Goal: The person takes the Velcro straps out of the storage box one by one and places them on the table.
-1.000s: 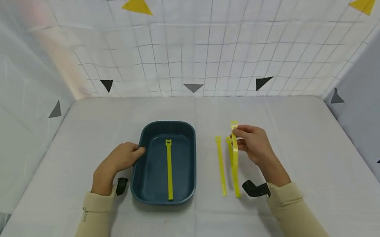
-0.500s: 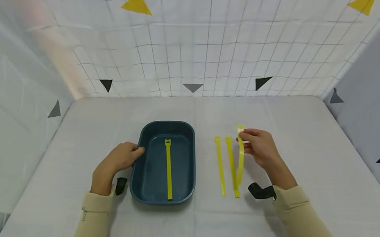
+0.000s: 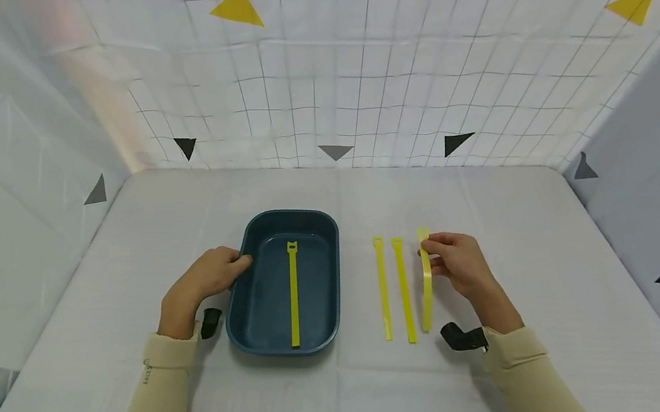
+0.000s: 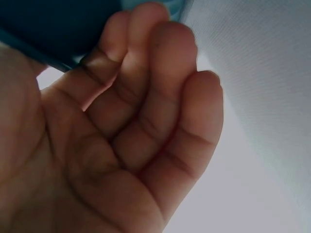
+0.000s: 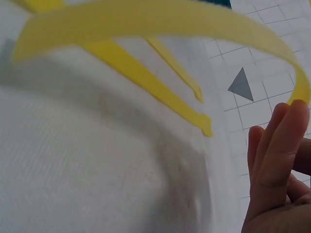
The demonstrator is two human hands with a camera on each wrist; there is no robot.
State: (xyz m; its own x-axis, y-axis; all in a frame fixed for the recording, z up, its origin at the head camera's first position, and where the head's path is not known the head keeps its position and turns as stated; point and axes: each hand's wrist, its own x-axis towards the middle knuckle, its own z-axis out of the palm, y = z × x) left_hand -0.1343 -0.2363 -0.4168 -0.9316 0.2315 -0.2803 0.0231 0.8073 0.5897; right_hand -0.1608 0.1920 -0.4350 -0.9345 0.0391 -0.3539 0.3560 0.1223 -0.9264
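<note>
My left hand (image 3: pixel 202 282) grips the left rim of a dark teal tray (image 3: pixel 259 311), thumb over the edge and fingers outside. A yellow cable tie (image 3: pixel 294 294) with a slotted head lies lengthwise in the tray. To the right, my right hand (image 3: pixel 463 262) pinches another yellow cable tie (image 3: pixel 427 284) near its head. That strap hangs toward the front and arches across the right wrist view. Left of it, a yellow cable tie (image 3: pixel 404 288) and one more yellow cable tie (image 3: pixel 384 291) lie flat, side by side and apart. The left wrist view shows curled fingers (image 4: pixel 170 63) beside the tray.
A white-covered table (image 3: pixel 362 410) bears everything. Behind it rises a white gridded sheet (image 3: pixel 379 68) with yellow, black and grey triangles. Sheets also close off the left and right sides. A black wrist camera (image 3: pixel 462 338) sits below my right hand.
My right hand has moved right and slightly toward me with its cable tie, off the one it overlapped. Both table ties now show fully. My left hand and the tray have stayed put.
</note>
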